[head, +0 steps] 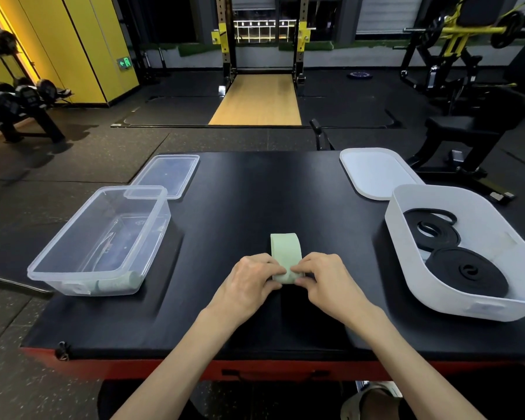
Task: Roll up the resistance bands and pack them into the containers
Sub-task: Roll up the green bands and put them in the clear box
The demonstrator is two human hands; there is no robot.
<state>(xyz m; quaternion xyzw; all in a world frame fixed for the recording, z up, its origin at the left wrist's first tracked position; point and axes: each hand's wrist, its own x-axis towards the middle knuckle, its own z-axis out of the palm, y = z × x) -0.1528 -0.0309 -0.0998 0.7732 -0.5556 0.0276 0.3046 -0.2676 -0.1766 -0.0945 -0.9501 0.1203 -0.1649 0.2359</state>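
Observation:
A pale green resistance band lies on the black padded table in front of me, its near end partly rolled. My left hand and my right hand pinch that rolled end from either side. To the left stands a clear plastic container with rolled green bands in its near corner. On the right, a white bin holds coiled black bands.
A clear lid lies behind the clear container, and a white lid behind the white bin. Gym floor, a dumbbell rack at left and weight machines at right surround the table.

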